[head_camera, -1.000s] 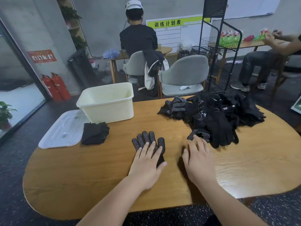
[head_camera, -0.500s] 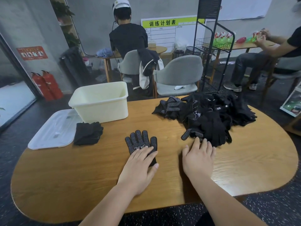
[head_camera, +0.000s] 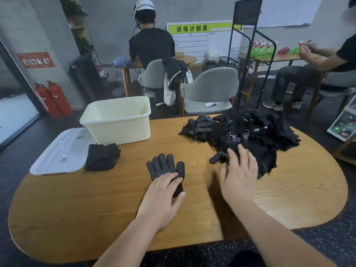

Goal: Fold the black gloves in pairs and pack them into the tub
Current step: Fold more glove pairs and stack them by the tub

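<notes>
Black folded pair (head_camera: 102, 157) lies beside the lid (head_camera: 57, 151), before the tub (head_camera: 119, 128).

A dotted black glove (head_camera: 165, 167) is laid flat, fingers pointed away. A tangled pile of gloves (head_camera: 250, 135) is heaped at its right; a folded pair (head_camera: 102, 157) is set near the open cream tub (head_camera: 119, 124).

Left hand (head_camera: 163, 197) lies flat, palm down, fingers straight; right hand (head_camera: 238, 176) extends farther forward, fingers spread.
</notes>
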`<control>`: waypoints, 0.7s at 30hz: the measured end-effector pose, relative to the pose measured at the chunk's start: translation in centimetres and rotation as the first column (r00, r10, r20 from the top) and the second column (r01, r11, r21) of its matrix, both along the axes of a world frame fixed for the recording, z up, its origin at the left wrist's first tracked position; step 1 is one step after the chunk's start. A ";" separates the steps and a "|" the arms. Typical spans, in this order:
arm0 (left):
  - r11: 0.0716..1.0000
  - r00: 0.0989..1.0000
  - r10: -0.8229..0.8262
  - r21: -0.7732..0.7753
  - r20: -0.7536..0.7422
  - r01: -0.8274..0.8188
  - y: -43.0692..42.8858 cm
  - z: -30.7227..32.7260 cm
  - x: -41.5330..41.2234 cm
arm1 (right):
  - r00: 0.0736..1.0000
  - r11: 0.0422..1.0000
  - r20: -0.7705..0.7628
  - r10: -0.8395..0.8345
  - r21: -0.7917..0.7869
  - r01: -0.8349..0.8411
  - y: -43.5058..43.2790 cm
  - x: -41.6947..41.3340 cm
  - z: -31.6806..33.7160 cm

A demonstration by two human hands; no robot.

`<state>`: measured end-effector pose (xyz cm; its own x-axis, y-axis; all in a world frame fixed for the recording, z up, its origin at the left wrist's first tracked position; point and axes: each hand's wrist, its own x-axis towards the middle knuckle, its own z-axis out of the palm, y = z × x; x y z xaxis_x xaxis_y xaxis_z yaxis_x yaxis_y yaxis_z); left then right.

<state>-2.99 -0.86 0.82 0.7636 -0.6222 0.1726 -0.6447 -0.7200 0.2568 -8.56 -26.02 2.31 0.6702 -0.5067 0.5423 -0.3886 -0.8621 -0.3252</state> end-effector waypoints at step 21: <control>1.000 1.000 -0.003 0.008 -0.018 0.003 0.0 -0.1 0.1 | 0.899 0.975 -0.431 -0.075 0.159 0.158 -10.6 2.1 3.3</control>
